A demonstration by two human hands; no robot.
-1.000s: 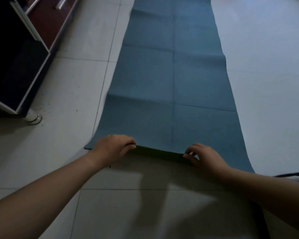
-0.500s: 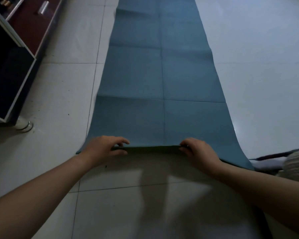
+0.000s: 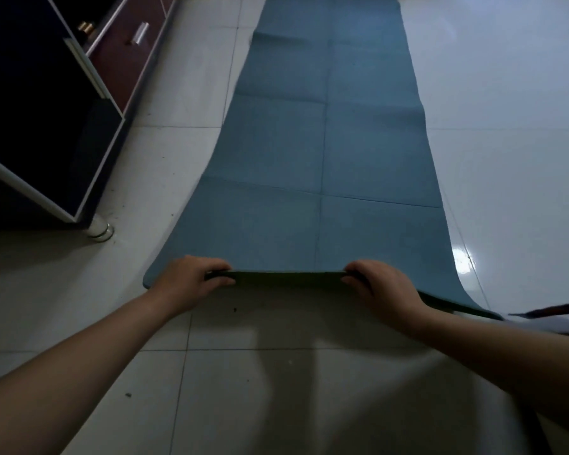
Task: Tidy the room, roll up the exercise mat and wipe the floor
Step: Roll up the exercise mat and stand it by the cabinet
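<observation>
A long blue exercise mat (image 3: 322,152) lies flat on the white tiled floor (image 3: 253,389), running away from me with fold creases across it. Its near edge is lifted a little off the floor and shows a dark green underside. My left hand (image 3: 191,280) grips that edge near its left corner, fingers curled over the top. My right hand (image 3: 381,287) grips the same edge further right. The mat's near right corner droops to the floor beyond my right wrist.
A dark cabinet (image 3: 46,119) with white trim and a maroon drawer front stands at the left on a short metal foot (image 3: 101,229). Small dirt specks dot the tiles near me. A dark strap and pale object (image 3: 552,315) lie at the right edge.
Both hands have tightened on the mat's near edge and raised it slightly, so the green underside now shows. The view has shifted forward along the mat.
</observation>
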